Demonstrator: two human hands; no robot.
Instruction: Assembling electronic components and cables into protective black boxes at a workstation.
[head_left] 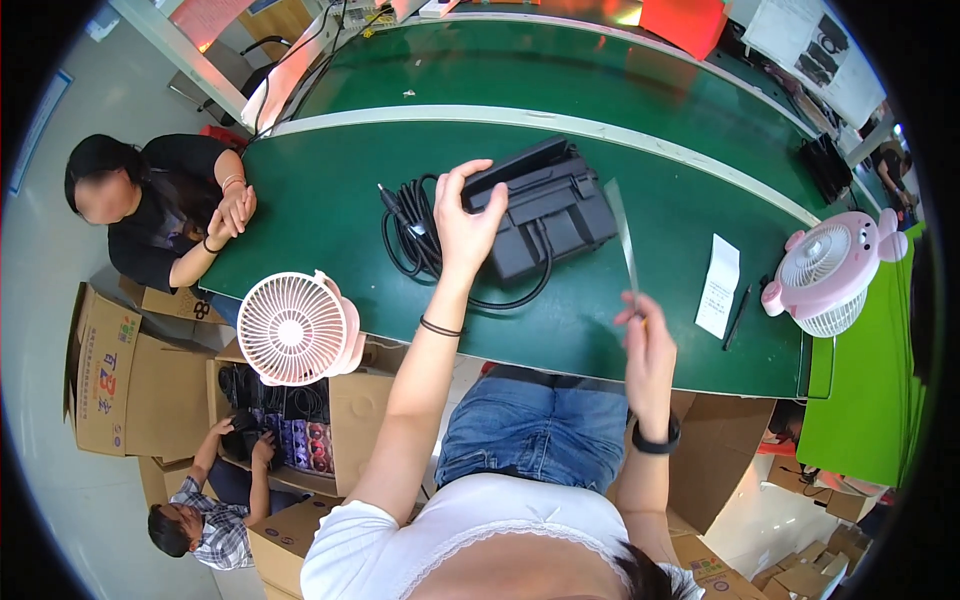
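Note:
My left hand [466,222] rests with spread fingers on the left end of a black box-shaped device [548,210] lying on the green table [320,200]. A coiled black cable [412,238] lies beside it, and one strand loops across the device's front. My right hand [645,345] is raised near the table's front edge and pinches the lower end of a thin clear strip [622,235] that stands upright above the device's right side.
A pink clip fan [296,328] sits at the table's front left edge, and a pink animal-shaped fan [832,265] at the right. White paper slip [719,285] and black pen [738,316] lie nearby. One person [165,205] sits at left; another crouches by open cardboard boxes [285,415] below.

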